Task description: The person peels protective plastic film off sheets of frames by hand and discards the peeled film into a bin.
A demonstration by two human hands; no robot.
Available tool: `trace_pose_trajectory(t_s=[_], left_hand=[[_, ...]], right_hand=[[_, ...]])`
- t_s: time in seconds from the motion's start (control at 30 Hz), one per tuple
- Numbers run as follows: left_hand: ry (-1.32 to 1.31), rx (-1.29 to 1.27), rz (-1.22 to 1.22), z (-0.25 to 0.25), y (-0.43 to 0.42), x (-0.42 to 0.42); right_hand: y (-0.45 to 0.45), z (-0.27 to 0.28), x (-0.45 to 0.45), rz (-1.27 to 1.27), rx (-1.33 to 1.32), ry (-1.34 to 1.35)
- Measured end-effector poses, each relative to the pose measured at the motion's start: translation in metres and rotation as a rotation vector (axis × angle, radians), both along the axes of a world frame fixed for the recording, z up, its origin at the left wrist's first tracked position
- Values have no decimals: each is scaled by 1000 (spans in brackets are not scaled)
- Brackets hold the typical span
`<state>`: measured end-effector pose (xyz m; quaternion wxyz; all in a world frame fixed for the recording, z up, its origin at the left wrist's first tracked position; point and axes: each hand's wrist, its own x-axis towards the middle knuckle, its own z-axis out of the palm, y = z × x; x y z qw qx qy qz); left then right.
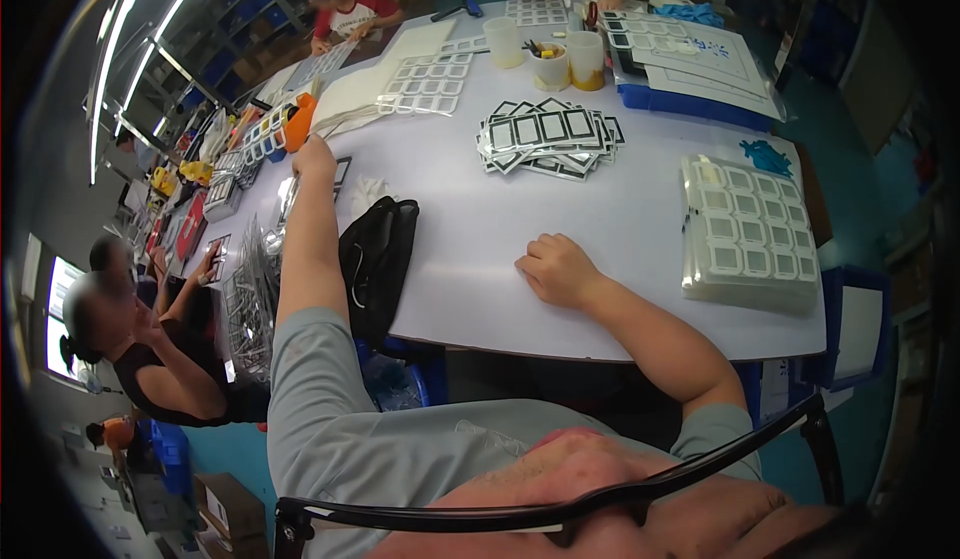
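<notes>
My left hand [316, 161] reaches out at the far left of the table, fingers drawn together just below an orange tool [300, 122]; what they hold is too small to make out. On the white tabletop [470, 249] rests my right hand [556, 270], curled closed with nothing visible in it. Beyond it lies a loose pile of dark-framed rectangular cards [545, 137]. A black pouch [377, 264] lies beside my left forearm. To the right is a thick stack of clear sheets with framed windows [750, 234].
Cups [585, 62] with tools and a blue tray [697, 103] of sheets stand at the back. Window-frame sheets [425, 85] lie behind the left hand. A co-worker [170, 359] sits at left; two more people work across the table. A blue glove [766, 156] lies at right.
</notes>
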<state>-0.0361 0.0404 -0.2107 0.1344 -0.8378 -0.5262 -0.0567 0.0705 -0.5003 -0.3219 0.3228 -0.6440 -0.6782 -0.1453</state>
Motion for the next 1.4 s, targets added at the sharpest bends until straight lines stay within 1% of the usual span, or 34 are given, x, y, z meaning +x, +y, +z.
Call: trace_pose_trajectory(t_s=[0.1,0.17,0.23,0.3,0.33,0.4,0.47,0.5,0.53,0.57,0.63,0.67,0.7,0.73,0.77,0.8,0.83,0.87,0.93,0.97,1.0,1.07,1.13,1.17,1.2,1.27,1.37,1.4], left_hand=[[-6,98,-130,32,3,16],[40,74,-237,58,2,32],[300,25,-347,104,-37,53],[465,46,-473,134,-65,84],[485,-3,-506,155,-110,90],[460,-283,-470,189,-186,106],[494,-593,-497,201,-228,114],[526,-757,-458,208,-265,123],[449,-910,-537,210,-289,124],[338,-997,-608,204,-313,125],[204,-1263,-672,185,-343,132],[156,-1387,-713,168,-353,135],[89,-1552,-686,152,-361,139],[24,-1717,-649,134,-368,142],[-75,-1818,-619,113,-375,142],[-178,-1916,-587,90,-381,142],[-282,-2017,-478,67,-387,144],[-379,-2128,-447,44,-392,142],[-535,-2173,-390,15,-415,130],[-532,-2252,-395,-9,-415,134],[-544,-2276,-411,-20,-420,129],[-538,-2374,-378,-34,-419,122],[-704,-2201,-587,-48,-416,109],[-783,-2103,-683,-54,-411,101],[-714,-1851,-946,-59,-392,97],[-369,-1102,-1185,-38,-375,64],[-171,-515,-1184,-53,-350,25],[-185,-500,-1202,-62,-349,18]], right_hand=[[0,2,1,-1,-3,-6],[-1,1,0,0,-10,0],[-2,1,0,-7,-19,13],[-4,3,-3,-17,1,29],[-5,5,-4,-24,11,36],[-6,14,-7,-74,112,79],[-10,26,-9,-144,222,144],[-13,33,-10,-189,283,188],[-14,39,-8,-234,344,231],[-14,44,-2,-243,470,247],[-24,64,13,-381,625,312],[-29,74,22,-443,732,395],[-38,80,32,-530,775,557],[-48,89,40,-558,861,737],[-64,94,50,-586,885,846],[-76,102,49,-569,957,798],[-89,111,37,-576,847,784],[-101,116,18,-583,736,770],[-109,115,-26,-501,438,546],[-106,98,-48,-419,314,467],[-105,84,-72,-332,167,377],[-103,53,-118,-308,-84,271],[-101,28,-141,-271,-232,192],[-100,18,-147,-308,-278,119],[-99,14,-150,-328,-276,99],[-96,10,-154,-374,-262,54],[-90,19,-157,-410,-332,22],[-86,20,-158,-425,-318,1]])
